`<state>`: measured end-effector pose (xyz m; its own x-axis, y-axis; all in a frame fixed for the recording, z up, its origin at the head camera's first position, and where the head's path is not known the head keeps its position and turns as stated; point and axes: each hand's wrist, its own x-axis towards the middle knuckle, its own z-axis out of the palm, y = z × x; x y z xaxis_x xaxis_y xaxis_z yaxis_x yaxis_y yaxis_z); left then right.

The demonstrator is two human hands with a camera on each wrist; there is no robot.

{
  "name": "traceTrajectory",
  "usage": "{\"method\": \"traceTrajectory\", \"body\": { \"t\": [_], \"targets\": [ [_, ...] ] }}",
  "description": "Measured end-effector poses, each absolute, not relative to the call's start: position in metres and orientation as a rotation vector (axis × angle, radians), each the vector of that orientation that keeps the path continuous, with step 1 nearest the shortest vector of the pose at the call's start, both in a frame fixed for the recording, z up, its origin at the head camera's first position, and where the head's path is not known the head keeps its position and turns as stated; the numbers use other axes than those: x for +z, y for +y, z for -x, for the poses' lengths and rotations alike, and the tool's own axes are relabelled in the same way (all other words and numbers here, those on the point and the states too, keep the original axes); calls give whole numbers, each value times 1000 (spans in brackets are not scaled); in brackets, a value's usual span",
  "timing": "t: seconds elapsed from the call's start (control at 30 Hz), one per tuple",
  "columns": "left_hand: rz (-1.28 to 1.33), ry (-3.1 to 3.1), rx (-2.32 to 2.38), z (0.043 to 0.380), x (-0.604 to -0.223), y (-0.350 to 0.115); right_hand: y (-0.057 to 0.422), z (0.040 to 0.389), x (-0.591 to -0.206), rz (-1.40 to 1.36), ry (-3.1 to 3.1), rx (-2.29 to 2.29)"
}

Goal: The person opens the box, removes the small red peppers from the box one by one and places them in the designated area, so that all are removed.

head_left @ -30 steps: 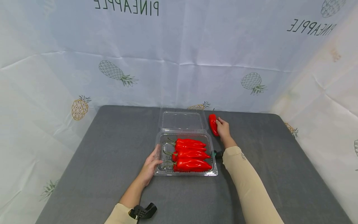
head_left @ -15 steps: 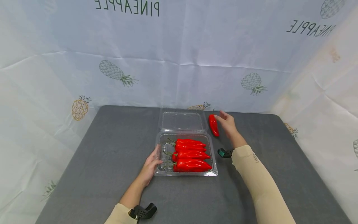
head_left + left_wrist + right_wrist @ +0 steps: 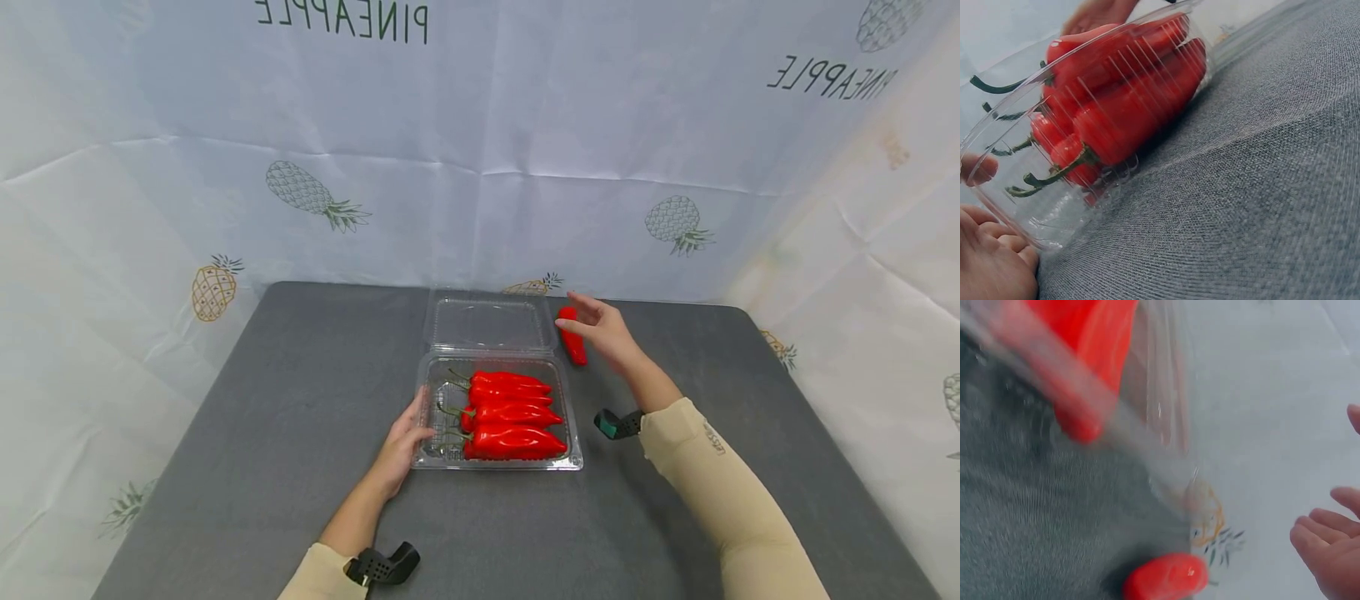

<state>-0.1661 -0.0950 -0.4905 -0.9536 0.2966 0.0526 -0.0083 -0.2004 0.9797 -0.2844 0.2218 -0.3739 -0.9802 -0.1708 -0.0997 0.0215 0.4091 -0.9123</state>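
Observation:
A clear plastic clamshell container [image 3: 498, 467] lies unfolded on the grey table, several long red peppers [image 3: 513, 442] side by side in its base, green stems to the left. My left hand [image 3: 399, 446] holds the container's left wall, thumb at the rim. In the left wrist view its curled fingers [image 3: 1000, 240] lie against the plastic. One more red pepper [image 3: 576, 348] lies on the table right of the lid. Over it hovers my right hand [image 3: 606, 331], thumb and fingers spread, the thumb overlapping the pepper in the head view. The right wrist view shows nothing in that hand.
The transparent lid [image 3: 487, 325] lies folded back toward the rear table edge. Behind the grey table [image 3: 315, 392] hangs a pale curtain [image 3: 480, 108] printed with pineapples. Each wrist carries a black camera mount [image 3: 618, 423].
My right hand has let go of the loose pepper, spread its fingers and moved slightly right, with its forearm swinging right. My left hand and the container stay in place.

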Motion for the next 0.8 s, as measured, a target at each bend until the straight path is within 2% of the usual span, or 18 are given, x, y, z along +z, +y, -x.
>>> {"method": "traceTrajectory", "body": {
  "t": [0.4,0.8],
  "targets": [
    [-325,1845,2254,168,-491,-96,196,257,-360,482,2367,-1422],
    [-351,1834,2267,166,-492,-95,171,246,-361,603,2281,-1231]
  ]
}}
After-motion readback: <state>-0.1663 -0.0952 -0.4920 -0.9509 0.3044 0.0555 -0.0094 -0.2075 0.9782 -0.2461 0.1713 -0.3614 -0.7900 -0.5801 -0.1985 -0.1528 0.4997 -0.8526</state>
